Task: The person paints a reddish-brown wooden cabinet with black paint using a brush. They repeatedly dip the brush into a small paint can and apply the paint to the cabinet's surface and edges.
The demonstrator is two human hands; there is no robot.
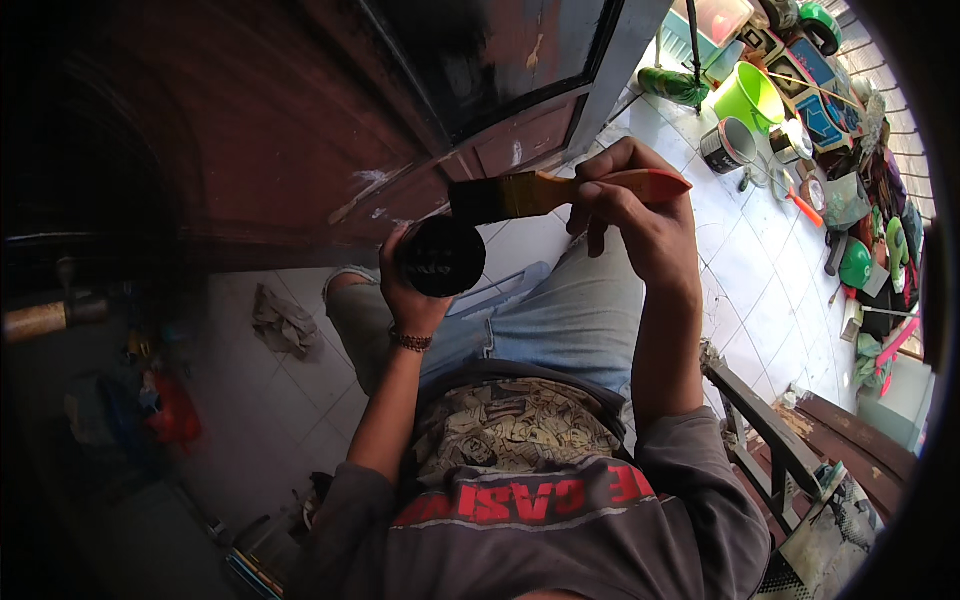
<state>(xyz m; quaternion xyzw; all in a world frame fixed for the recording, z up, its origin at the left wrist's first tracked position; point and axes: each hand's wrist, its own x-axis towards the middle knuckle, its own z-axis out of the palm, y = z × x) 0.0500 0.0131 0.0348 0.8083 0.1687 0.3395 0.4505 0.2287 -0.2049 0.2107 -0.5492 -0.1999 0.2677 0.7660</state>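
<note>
My left hand (412,308) is wrapped round a small round can (440,258), dark inside, held up in front of my lap. In my right hand (640,205) is a paintbrush (535,193) with an orange-red handle, pinched between thumb and fingers. Its dark bristles point left and sit just above the can's rim; whether they touch it I cannot tell. Beyond both hands stands a brown panelled wooden door (270,130), with a glossy black area (500,60) on its upper panel and pale scuffs lower down.
A crumpled grey rag (287,322) lies on the tiled floor at left. Far right, a lime-green bucket (748,97), an open paint tin (728,146) and an orange-handled tool (804,207) stand among clutter. A metal frame (765,425) is close by my right elbow.
</note>
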